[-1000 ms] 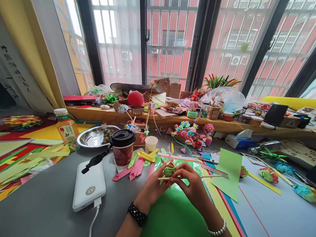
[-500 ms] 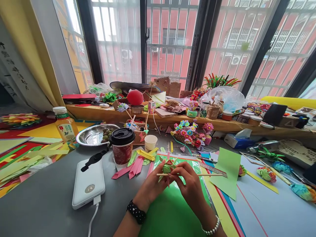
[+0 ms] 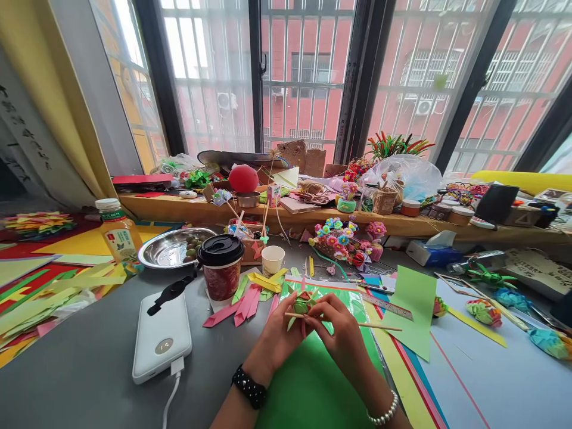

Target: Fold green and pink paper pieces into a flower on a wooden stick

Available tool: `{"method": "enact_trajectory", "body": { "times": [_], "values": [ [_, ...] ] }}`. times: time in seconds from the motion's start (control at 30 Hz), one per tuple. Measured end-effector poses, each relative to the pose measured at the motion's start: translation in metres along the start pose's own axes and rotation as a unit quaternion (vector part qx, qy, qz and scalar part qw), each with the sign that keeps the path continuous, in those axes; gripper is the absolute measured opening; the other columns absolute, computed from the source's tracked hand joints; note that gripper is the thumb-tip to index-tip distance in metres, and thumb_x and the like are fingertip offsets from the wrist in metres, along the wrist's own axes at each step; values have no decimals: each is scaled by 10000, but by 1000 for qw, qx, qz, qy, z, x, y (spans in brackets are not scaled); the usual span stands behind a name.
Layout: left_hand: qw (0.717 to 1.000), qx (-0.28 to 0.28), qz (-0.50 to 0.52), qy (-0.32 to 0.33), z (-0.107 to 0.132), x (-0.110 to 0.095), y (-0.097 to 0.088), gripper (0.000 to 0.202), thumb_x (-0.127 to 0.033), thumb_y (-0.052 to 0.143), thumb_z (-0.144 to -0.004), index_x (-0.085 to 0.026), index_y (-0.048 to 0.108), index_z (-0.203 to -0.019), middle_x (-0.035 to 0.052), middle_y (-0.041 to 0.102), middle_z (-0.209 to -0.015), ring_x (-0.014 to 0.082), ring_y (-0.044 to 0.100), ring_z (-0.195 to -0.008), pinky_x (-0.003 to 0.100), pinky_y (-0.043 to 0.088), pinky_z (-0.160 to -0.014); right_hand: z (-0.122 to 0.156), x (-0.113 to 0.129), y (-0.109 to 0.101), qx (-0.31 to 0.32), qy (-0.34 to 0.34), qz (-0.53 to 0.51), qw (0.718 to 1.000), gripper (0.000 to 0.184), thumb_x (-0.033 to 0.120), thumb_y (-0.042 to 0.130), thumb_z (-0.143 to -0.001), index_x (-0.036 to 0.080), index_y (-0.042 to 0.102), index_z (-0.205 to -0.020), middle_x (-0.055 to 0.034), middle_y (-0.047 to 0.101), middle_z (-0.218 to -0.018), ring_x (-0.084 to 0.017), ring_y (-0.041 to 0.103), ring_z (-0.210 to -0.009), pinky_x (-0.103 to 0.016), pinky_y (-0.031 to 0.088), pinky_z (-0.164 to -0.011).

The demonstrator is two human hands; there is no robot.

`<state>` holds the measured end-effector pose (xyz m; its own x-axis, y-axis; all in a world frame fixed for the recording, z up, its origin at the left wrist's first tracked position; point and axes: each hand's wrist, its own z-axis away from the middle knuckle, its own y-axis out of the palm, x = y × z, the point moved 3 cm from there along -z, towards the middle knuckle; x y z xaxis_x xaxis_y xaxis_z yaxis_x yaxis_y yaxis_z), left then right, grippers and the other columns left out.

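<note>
My left hand (image 3: 279, 333) is closed round the lower left side of a folded paper flower (image 3: 302, 304), green and pink with pointed strips sticking out. In my right hand (image 3: 337, 322) is a thin wooden stick (image 3: 379, 326), pinched by the fingers; its left end crosses in front of the flower and its right end juts out past my hand. The right fingertips also touch the flower, and partly hide it. Both hands are over a green sheet (image 3: 308, 381) under clear plastic.
Left of my hands are a lidded coffee cup (image 3: 221, 277), a white power bank (image 3: 163, 336) with a cable, and folded pink strips (image 3: 248, 305). A small paper cup (image 3: 272, 259) and a metal plate (image 3: 154, 253) stand behind. Rightward lie a ruler (image 3: 386, 305), light green paper (image 3: 413, 322) and paper flowers (image 3: 484, 312).
The left end of the stick has tilted slightly upward and its right end has dropped a little. Both hands keep their hold on flower and stick. The view has shifted slightly.
</note>
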<state>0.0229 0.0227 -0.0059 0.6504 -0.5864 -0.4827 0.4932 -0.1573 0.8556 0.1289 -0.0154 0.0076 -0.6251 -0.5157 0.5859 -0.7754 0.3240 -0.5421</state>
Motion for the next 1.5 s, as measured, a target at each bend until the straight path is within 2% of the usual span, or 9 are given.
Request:
{"method": "enact_trajectory", "body": {
  "times": [0.17, 0.3, 0.6, 0.83, 1.0, 1.1, 1.33, 1.5],
  "values": [
    [999, -30, 13, 1, 0, -1, 1, 177, -202, 494, -801, -87, 603, -722, 37, 621, -657, 105, 563, -563, 228, 449, -554, -1, 3, -1, 2, 20, -4, 1000, 48, 186, 518, -796, 175, 549, -761, -53, 531, -796, -175, 559, -720, -304, 512, -634],
    [999, -29, 21, -7, -1, 0, 0, 186, -202, 486, -807, -82, 608, -734, 46, 629, -666, 105, 567, -561, 228, 454, -564, -3, 6, -2, 7, 33, -22, 999, 66, 182, 510, -798, 171, 545, -743, -52, 535, -780, -171, 556, -707, -298, 514, -619],
    [999, 12, 35, -33, 0, 2, 3, 208, -218, 455, -830, -81, 601, -775, 43, 623, -660, 98, 566, -564, 207, 440, -555, -1, 6, -3, -22, -10, -18, 1000, 63, 143, 521, -785, 178, 549, -740, -45, 531, -779, -165, 551, -710, -285, 503, -609],
    [996, 65, 41, -45, 0, 4, 4, 220, -213, 443, -839, -71, 603, -788, 51, 623, -692, 98, 556, -599, 209, 428, -582, -1, 9, -9, -27, -56, 45, 997, 57, 154, 517, -797, 178, 541, -752, -43, 529, -751, -171, 530, -698, -290, 472, -601],
    [997, 70, -1, -33, 2, 2, 4, 212, -216, 453, -840, -83, 610, -788, 42, 613, -699, 95, 543, -615, 227, 424, -641, -2, 11, -14, -30, -80, 71, 994, 62, 171, 509, -808, 178, 540, -755, -44, 536, -751, -173, 529, -711, -284, 460, -612],
    [996, 86, -18, -20, 4, 1, 6, 249, -277, 466, -835, -87, 618, -778, 42, 609, -711, 98, 538, -633, 234, 422, -661, -2, 13, -15, -32, -86, 69, 993, 70, 173, 503, -811, 181, 542, -754, -42, 539, -745, -170, 529, -703, -279, 458, -604],
    [996, 64, -65, -23, 7, -1, 5, 206, -299, 545, -783, -111, 627, -773, 26, 601, -701, 88, 514, -601, 220, 396, -600, -2, 16, -16, -29, -97, 60, 993, 80, 180, 501, -819, 190, 549, -755, -41, 547, -752, -170, 526, -711, -290, 455, -615],
    [992, 73, -98, -17, 8, -2, 4, 198, -298, 540, -781, -124, 634, -777, 16, 593, -678, 92, 498, -596, 227, 390, -608, -2, 17, -19, -40, -113, 68, 990, 87, 167, 500, -820, 182, 553, -753, -42, 552, -745, -171, 526, -715, -286, 448, -612]
  ]
}}
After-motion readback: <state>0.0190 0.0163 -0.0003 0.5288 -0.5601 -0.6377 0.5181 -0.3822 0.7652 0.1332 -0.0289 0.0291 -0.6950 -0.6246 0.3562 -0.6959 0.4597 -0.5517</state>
